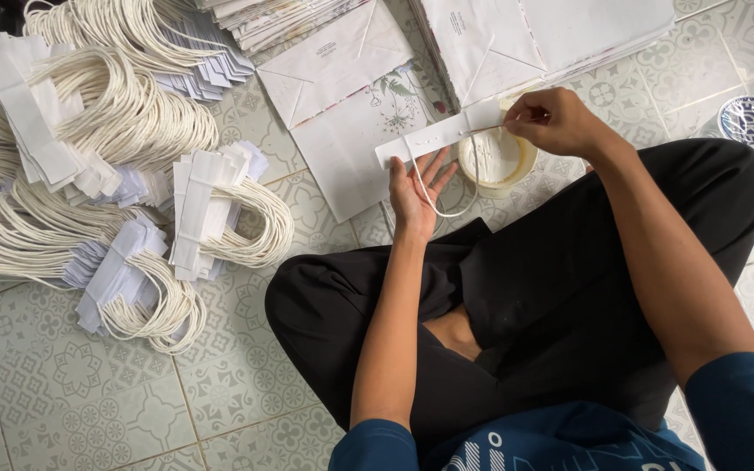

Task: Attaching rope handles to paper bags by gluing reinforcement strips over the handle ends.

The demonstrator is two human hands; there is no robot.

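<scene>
I sit cross-legged on a tiled floor. A white paper strip with a cord handle loop (434, 135) is held between both hands. My left hand (415, 189) supports its left part from below, palm up, fingers spread. My right hand (552, 119) pinches the strip's right end. Just under the strip stands a small round tub of white paste (496, 161). A flat white paper bag with a plant print (351, 131) lies on the floor just beyond my left hand.
Piles of white strips with cord handles (89, 166) cover the floor at the left. Stacks of flat paper bags (517, 35) lie at the top. A round lid (750, 119) rests at the far right. My black-trousered legs (525, 288) fill the centre.
</scene>
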